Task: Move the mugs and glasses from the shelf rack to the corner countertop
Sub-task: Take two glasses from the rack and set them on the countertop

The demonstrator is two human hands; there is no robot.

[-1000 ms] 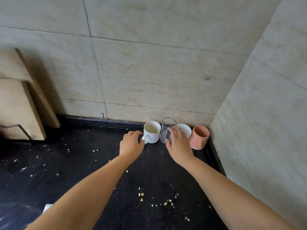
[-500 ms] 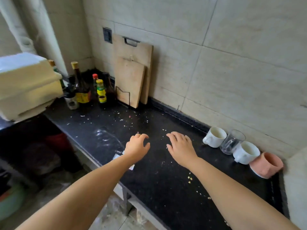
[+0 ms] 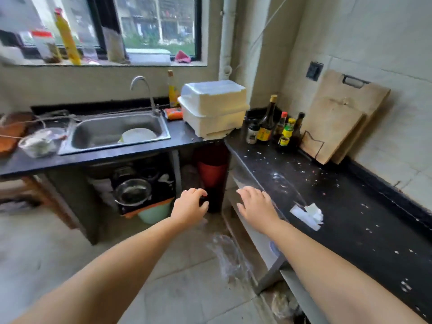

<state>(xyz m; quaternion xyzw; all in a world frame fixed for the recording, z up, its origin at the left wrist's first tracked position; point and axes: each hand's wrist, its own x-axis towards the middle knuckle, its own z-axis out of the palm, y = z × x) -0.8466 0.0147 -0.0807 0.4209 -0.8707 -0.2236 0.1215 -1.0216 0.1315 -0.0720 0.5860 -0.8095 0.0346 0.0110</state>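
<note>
Kitchen corner, black counter down the right side with crumbs all over, another stretch under the window holding a steel sink with a white plate in it. Big white lidded box parked at the corner between the two. Cutting boards leaning on the tiled wall, sauce bottles just beside them. Crumpled paper near the counter edge. Both arms out front: left hand loosely curled over the floor, empty; right hand flat, fingers spread, empty, over the counter edge. No mugs or glasses anywhere in view.
</note>
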